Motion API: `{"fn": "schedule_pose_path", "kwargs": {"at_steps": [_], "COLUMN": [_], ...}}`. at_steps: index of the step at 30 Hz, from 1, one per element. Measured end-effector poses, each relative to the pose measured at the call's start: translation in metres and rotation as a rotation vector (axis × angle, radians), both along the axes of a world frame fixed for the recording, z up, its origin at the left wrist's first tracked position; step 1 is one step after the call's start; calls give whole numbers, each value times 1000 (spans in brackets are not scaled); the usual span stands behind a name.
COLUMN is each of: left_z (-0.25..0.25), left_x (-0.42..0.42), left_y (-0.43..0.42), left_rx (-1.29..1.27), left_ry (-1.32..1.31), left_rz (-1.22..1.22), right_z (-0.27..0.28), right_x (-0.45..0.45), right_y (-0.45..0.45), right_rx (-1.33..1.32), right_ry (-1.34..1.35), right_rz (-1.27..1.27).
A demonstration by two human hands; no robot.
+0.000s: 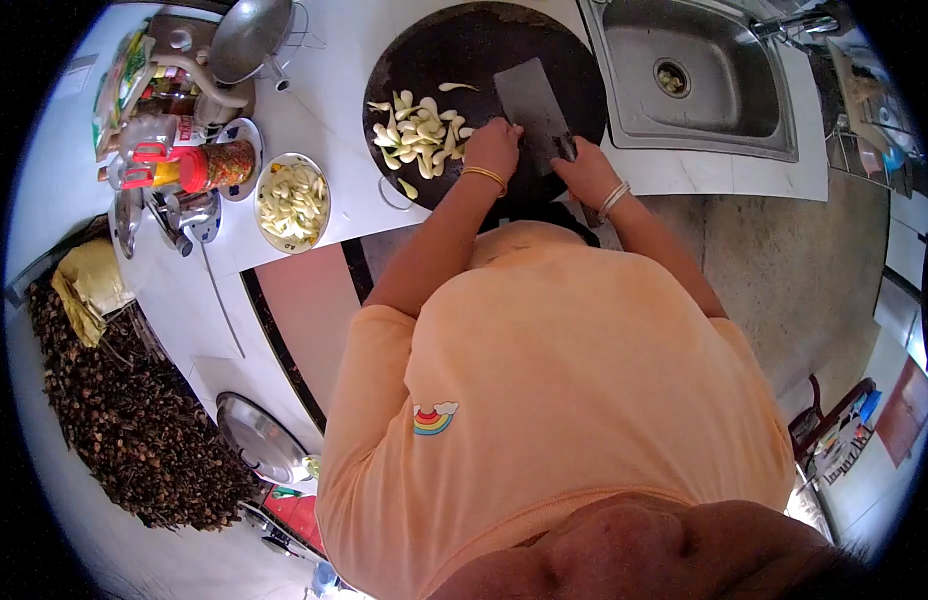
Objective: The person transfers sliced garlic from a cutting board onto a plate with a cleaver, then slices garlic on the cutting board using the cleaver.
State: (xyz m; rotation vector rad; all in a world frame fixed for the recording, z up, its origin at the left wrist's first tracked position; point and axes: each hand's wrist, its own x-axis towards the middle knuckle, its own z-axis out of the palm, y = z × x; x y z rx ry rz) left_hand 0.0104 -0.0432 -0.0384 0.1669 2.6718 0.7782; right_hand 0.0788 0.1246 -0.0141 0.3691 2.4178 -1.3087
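A round dark board [414, 50] lies on the white counter, with a heap of pale, garlic-like pieces [421, 135] on its left part. My right hand [589, 172] is closed round the handle of a wide cleaver [531, 92], whose blade rests over the board. Beside the blade and at the heap's right edge is my left hand [493, 148], its fingers bent together; whatever they hold is too small to make out. One pale piece [458, 87] lies apart above the heap. Sliced pale pieces fill a bowl [326, 205] left of the board.
A steel sink [624, 122] adjoins the board on the right. To the left stand a red-lidded jar [224, 165], a metal pan [246, 42] and several bottles. A round metal lid [259, 435] lies lower left, near a large dark brown pile [124, 400].
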Motion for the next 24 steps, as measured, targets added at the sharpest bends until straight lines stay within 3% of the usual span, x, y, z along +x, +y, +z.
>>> {"fn": "schedule_pose_path", "kwargs": {"at_steps": [2, 4, 6, 8, 10, 13, 15, 16, 18, 21, 24], "left_z": [4, 14, 28, 23, 24, 28, 27, 21, 5, -3, 6], "left_x": [-9, -32, -57, -75, -85, -88, -71, -61, -39, -8, -3], "left_y": [-4, -17, -35, -51, -55, -51, -41, -37, -31, -14, -10], "left_rx": [-49, 61, -158, -258, -356, -473, -176, -174, 124, 192, 85], "left_ry": [49, 154, 352, 447, 544, 383, 264, 262, 100, -113, -69], "left_rz": [-5, 0, -90, -167, -240, -344, -89, -92, -31, 75, 3], "right_z": [0, 14, 12, -6, 0, 7, 10, 13, 16, 14, 10], "right_x": [4, 3, 6, 9, 11, 16, 18, 18, 16, 17, 17], "right_y": [2, 3, 6, 9, 6, 2, 2, 3, 5, 3, 4], "right_rx": [-59, -76, -87, -27, -50, -35, 1, -22, -43, 121, 175], "right_ry": [8, -37, -86, 42, -1, -43, -44, -101, -159, -58, 28], "right_rz": [-52, -83, -121, -56, -47, -9, 19, 19, 20, 6, 45]}}
